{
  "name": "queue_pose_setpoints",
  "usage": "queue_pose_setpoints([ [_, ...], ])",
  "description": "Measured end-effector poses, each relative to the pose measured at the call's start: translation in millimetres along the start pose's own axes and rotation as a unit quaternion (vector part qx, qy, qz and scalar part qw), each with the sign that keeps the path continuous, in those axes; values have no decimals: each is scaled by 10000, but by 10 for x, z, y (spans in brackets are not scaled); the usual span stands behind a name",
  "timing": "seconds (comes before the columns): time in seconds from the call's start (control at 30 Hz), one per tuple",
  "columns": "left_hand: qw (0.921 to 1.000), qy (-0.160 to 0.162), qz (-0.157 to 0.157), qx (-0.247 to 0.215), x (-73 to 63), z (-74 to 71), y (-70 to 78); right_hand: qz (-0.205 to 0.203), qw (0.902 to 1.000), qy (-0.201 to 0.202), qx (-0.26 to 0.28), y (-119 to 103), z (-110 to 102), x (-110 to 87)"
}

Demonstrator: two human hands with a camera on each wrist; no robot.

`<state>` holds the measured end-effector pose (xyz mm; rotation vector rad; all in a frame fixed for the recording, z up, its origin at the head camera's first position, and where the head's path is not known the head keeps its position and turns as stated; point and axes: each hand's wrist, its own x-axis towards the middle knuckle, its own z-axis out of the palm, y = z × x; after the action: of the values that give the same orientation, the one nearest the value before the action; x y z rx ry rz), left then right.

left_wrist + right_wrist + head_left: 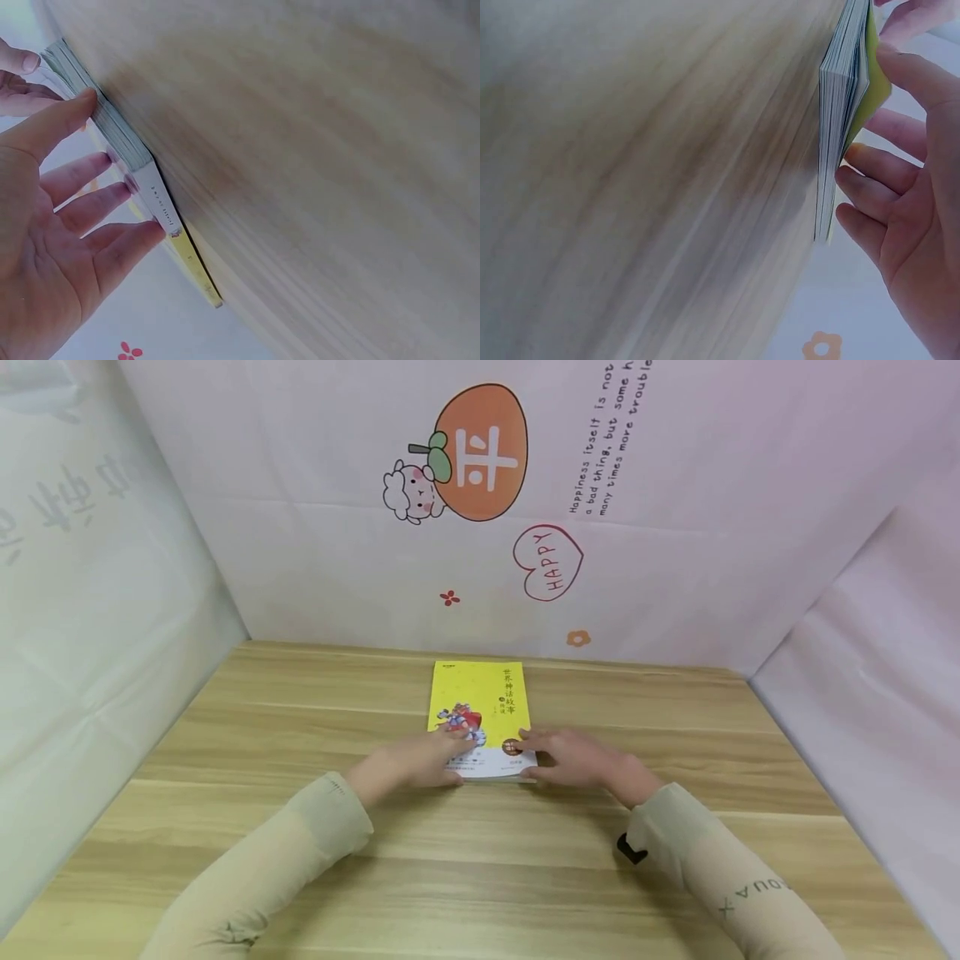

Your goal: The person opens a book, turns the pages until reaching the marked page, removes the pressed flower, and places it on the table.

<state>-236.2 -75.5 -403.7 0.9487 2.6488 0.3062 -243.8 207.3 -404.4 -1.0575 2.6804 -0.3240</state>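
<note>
A yellow and white paperback book [476, 685] lies closed on the wooden table, its cover showing Chinese lettering and a cartoon figure. My left hand [425, 760] rests on its lower left part. In the left wrist view the thumb touches the page edges and the fairly straight fingers meet the cover beside the spine [157, 199]. On the lower right is my right hand [573, 758]. The right wrist view shows its thumb [919, 75] at the lifted corner of the yellow cover [871, 94], pinching it with a finger behind; other fingertips touch the book's side.
White printed cloth walls [337, 568] enclose the wooden tabletop [450, 877] at the back and both sides. The book lies close to the back wall. A black band [632, 850] shows at the right sleeve cuff.
</note>
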Motion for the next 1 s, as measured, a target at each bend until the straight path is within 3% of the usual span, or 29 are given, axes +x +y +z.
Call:
queue_pose_setpoints([
  [0.47, 9999, 51, -88, -76, -3, -20, 47, -146, 9999, 20, -57, -24, -38, 10],
  [0.8, 9984, 34, 152, -551, 6, -74, 4, -117, 9999, -59, -9, -59, -91, -2],
  [1.0, 9982, 62, 194, -564, 9, -71, -30, -62, 9999, -117, -13, -61, -93, -1],
])
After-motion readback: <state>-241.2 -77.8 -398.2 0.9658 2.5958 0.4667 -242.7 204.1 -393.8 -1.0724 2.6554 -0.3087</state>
